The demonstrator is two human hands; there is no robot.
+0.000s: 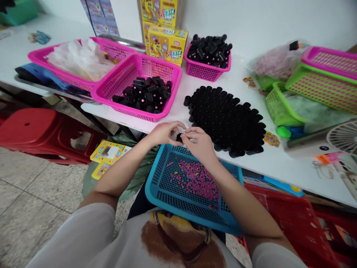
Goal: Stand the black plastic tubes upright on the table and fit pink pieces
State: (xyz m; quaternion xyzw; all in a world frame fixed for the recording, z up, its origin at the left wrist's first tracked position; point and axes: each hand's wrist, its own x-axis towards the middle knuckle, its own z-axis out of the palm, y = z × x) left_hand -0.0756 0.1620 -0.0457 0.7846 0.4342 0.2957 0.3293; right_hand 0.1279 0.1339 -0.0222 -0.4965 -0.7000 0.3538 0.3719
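Observation:
My left hand [169, 133] and my right hand [198, 140] meet at the table's front edge. Between them is a small black cup [179, 137], gripped by the left fingers. The right thumb and fingertips pinch together at the cup's side; whatever they hold is too small to make out. Below both hands, a blue basket [156, 197] rests on my lap with many small pink pieces [196, 176] and a few yellow ones in it. Just beyond my right hand stands a dense block of black cups [225, 117], upright on the white table.
A pink basket [96, 93] holds loose black cups with pink dots. Behind stands a smaller pink basket [205, 75] of black cups, beside yellow boxes [167, 42]. Green baskets [281, 108] and a fan [344, 136] are at right. A red stool [30, 126] stands left.

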